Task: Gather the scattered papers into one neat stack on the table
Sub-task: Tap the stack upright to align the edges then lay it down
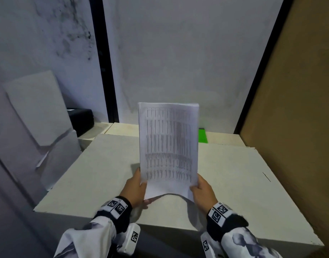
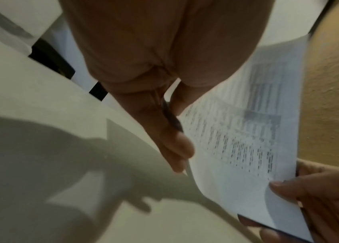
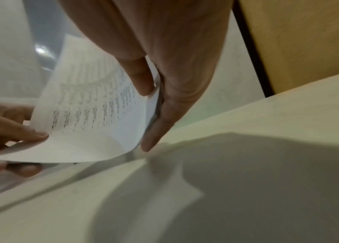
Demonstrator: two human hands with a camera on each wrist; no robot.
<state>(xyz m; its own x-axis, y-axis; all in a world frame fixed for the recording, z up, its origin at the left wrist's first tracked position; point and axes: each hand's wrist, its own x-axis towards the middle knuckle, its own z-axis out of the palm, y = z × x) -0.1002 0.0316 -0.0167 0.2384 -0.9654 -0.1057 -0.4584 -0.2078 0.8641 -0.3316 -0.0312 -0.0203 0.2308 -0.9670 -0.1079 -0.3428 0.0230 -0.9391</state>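
Note:
A stack of printed papers point(image 1: 168, 146) stands upright above the white table point(image 1: 104, 164), its lower edge bowed upward. My left hand point(image 1: 136, 187) pinches the stack's lower left edge, thumb on the front and fingers behind. My right hand point(image 1: 201, 190) pinches the lower right edge the same way. In the left wrist view the papers point(image 2: 237, 148) run along my left hand point(image 2: 174, 144), with the right hand point(image 2: 309, 197) at the far corner. The right wrist view shows the papers point(image 3: 93, 115) between my right hand's thumb and fingers point(image 3: 156, 105), and the left hand point(image 3: 8, 131) on the opposite edge.
A white wall rises behind the table and a brown board point(image 1: 299, 108) stands along the right side. A green object point(image 1: 202, 135) lies behind the papers. White panels point(image 1: 39, 112) lean at the left, with a black box point(image 1: 82, 120) beside them.

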